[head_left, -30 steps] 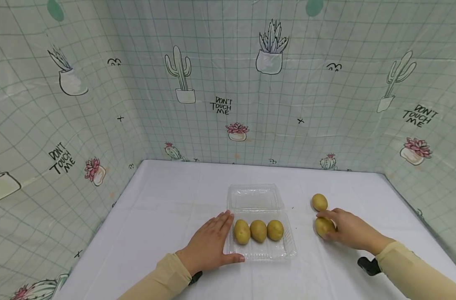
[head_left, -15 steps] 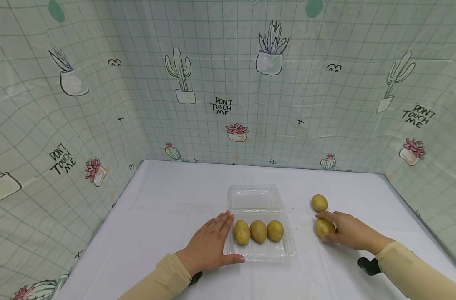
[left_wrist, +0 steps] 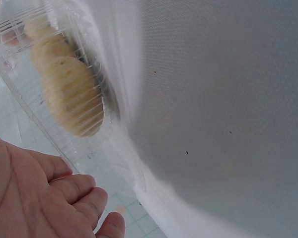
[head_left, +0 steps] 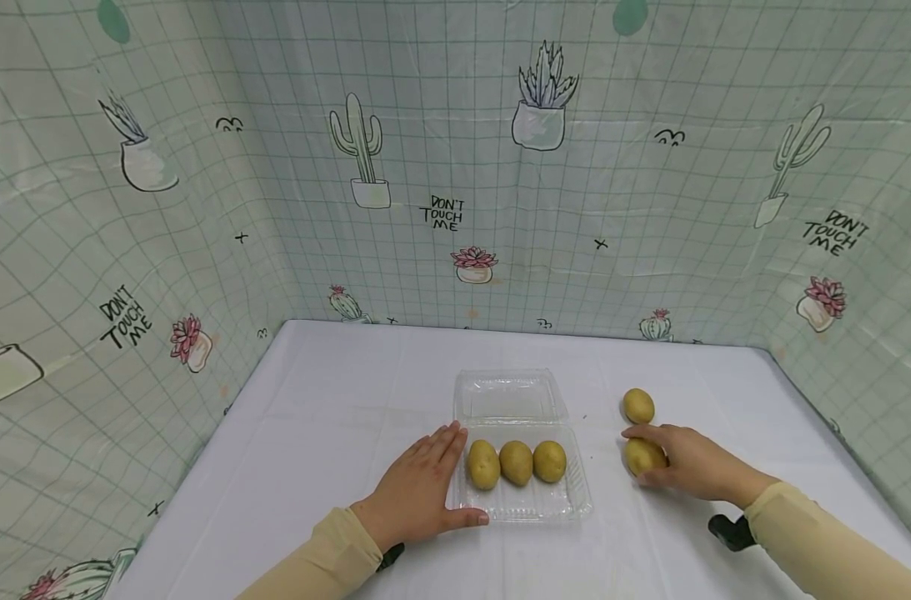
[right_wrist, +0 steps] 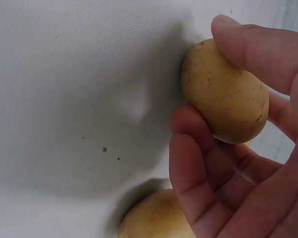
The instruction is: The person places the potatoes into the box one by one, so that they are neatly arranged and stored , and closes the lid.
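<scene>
Here, 1 potato (right_wrist: 226, 94) inside right grip (head_left: 691, 460), between thumb (right_wrist: 260, 49) and fingertips (right_wrist: 189, 121)

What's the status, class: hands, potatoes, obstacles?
Right hand grips one potato. Left hand at open plastic clamshell. Three potatoes inside, another potato loose. No obstacle seen between gripped potato and clamshell.

I count five potatoes (head_left: 517, 463) here, three inside the clear container (head_left: 511, 505) and two outside it. There is one such container, one worktop (head_left: 357, 392) and two hands (head_left: 416, 490).
</scene>
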### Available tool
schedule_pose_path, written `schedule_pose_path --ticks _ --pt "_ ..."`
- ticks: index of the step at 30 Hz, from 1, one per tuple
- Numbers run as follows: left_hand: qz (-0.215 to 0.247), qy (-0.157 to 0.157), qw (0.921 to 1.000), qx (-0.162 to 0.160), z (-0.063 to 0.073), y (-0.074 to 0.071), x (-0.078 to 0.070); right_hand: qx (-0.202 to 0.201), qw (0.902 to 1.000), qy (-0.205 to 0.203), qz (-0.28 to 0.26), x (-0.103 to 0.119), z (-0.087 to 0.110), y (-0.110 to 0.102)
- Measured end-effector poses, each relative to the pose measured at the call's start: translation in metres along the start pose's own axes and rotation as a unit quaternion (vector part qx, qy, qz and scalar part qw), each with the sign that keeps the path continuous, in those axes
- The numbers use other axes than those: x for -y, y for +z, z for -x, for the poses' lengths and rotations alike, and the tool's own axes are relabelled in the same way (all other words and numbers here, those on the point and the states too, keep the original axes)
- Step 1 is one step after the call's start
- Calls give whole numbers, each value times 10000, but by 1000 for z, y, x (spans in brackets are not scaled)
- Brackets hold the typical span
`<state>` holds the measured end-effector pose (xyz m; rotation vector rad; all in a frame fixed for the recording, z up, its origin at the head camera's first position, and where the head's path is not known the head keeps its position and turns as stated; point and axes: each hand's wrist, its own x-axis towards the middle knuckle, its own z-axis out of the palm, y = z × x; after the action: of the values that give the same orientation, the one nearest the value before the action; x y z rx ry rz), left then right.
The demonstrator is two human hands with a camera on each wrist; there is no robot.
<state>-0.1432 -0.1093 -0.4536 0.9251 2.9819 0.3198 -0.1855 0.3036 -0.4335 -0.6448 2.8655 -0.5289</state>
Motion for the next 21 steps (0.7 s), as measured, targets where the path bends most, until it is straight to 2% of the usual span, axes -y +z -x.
schedule_pose_path --ticks 21 --pt "5 3 10000 19 0 -1 0 -14 10000 -68 25 0 -1 3"
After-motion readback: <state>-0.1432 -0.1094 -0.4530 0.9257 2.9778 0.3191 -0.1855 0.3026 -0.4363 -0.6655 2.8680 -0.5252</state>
